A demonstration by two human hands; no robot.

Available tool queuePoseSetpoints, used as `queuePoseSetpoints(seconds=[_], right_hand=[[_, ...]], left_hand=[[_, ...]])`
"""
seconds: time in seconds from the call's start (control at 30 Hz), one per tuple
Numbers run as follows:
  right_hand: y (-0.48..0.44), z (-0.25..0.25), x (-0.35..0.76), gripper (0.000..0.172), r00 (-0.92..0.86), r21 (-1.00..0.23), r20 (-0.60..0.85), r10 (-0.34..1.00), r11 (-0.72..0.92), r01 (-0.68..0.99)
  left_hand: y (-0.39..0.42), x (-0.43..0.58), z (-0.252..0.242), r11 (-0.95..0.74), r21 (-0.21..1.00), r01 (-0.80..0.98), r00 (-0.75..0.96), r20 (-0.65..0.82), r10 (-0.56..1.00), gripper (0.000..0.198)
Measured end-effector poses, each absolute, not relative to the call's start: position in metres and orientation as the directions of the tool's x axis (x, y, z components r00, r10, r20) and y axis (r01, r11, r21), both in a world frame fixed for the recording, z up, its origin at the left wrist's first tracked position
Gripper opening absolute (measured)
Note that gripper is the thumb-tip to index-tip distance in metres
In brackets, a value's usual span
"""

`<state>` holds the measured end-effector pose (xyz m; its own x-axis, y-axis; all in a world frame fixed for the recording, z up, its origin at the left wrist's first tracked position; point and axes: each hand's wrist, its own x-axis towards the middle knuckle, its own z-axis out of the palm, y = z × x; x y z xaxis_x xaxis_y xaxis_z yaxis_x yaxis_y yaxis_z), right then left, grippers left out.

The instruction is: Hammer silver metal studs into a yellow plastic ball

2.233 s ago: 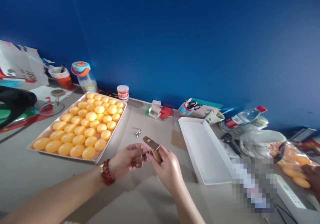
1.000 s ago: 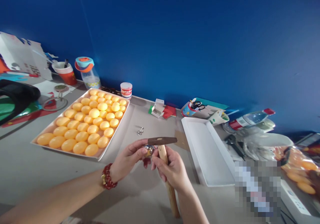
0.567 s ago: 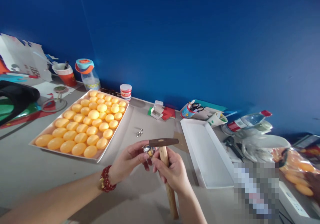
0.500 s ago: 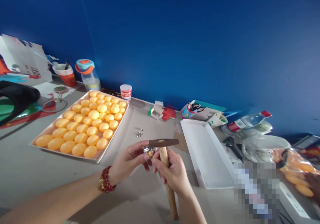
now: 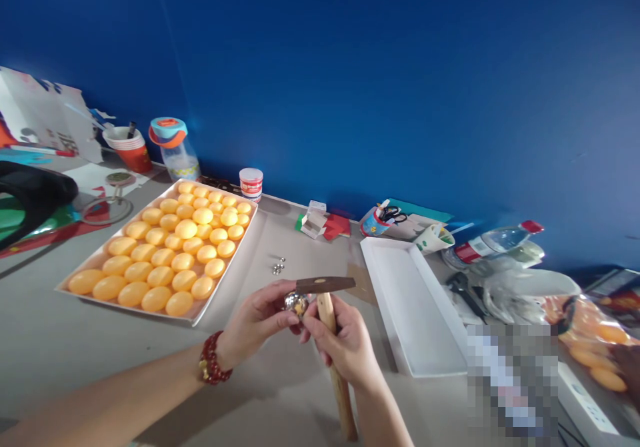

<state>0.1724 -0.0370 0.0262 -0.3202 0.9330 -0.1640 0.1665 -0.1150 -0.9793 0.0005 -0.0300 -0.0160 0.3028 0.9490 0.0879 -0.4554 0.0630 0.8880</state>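
Between the thumb and fingers of my left hand [image 5: 257,320] is a shiny silver metal ball [image 5: 296,304]. My right hand [image 5: 345,344] wraps round the wooden handle of a hammer [image 5: 327,314], whose dark head lies crosswise just above the ball. The handle's end points down toward the front of the table. My right fingertips are close to the ball; whether they touch it I cannot tell. Several small metal balls [image 5: 278,267] lie on the grey table beyond my left hand. A red bead bracelet [image 5: 213,359] circles my left wrist.
On the left is a shallow tray [image 5: 197,317] of orange balls. A long white box lid [image 5: 417,314] lies to the right. Along the wall stand a white-and-red tub [image 5: 251,184], a small open box [image 5: 314,224] and a pen cup [image 5: 375,222]. A plastic bottle [image 5: 493,244] lies at right.
Both hands keep their grips and have hardly moved. The view has shifted very slightly, and the hammer head sits a touch further left.
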Motion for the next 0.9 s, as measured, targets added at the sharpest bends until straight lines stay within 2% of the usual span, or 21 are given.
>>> queuePoseSetpoints(seconds=[0.3,0.53,0.77,0.9], right_hand=[[-0.036,0.025,0.174,0.018,-0.339,-0.978,-0.175,0.924,-0.124,0.166],[-0.036,0.027,0.173,0.02,-0.362,-0.978,-0.169,0.917,-0.11,0.177],[-0.036,0.023,0.173,0.02,-0.353,-0.98,-0.11,0.929,-0.042,0.194],[-0.036,0.021,0.173,0.017,-0.367,-0.981,-0.103,0.925,-0.033,0.192]], left_hand=[[-0.031,-0.001,-0.026,-0.027,0.893,-0.45,0.263,0.161,0.951,0.031],[-0.031,-0.002,-0.026,-0.059,0.925,-0.375,0.222,0.151,0.963,0.036],[-0.031,-0.001,-0.029,-0.106,0.892,-0.44,0.239,0.23,0.943,0.037],[-0.032,-0.001,-0.031,-0.098,0.893,-0.439,0.251,0.227,0.941,0.037]])
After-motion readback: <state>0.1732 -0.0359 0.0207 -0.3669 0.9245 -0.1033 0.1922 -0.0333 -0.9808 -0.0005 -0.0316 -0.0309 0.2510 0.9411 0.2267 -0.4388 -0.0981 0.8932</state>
